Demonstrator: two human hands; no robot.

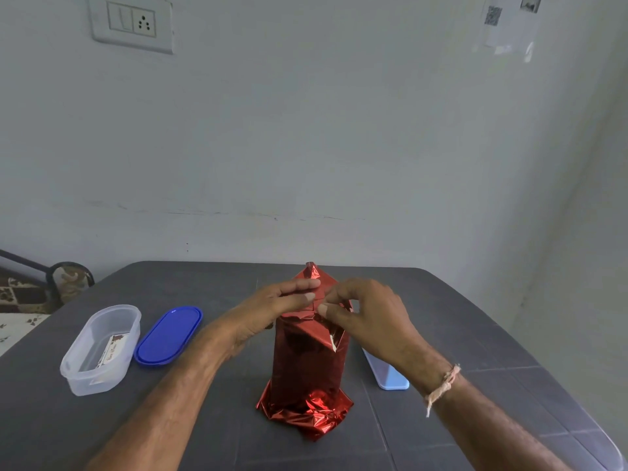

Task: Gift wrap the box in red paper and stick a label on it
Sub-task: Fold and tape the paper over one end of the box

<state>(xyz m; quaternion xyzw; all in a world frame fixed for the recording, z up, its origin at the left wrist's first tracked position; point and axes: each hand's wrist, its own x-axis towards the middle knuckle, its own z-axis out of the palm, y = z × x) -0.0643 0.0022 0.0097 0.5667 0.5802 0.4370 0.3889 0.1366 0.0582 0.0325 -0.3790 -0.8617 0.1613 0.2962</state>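
The box [307, 365] stands upright on the dark table [204, 436], covered in shiny red foil paper. Its bottom paper is crumpled loosely against the table. At the top, the paper is folded into a pointed flap [314, 275]. My left hand [272, 309] lies with straight fingers pressed against the folded top from the left. My right hand [365, 317] has curled fingers and thumb pinching the paper at the top right. A label card [114, 348] lies inside the clear tub at the left.
A clear oval plastic tub [102, 351] and its blue lid [168, 334] sit on the table's left side. A light blue flat object [387, 372] lies right of the box, partly behind my right wrist. The wall is close behind the table.
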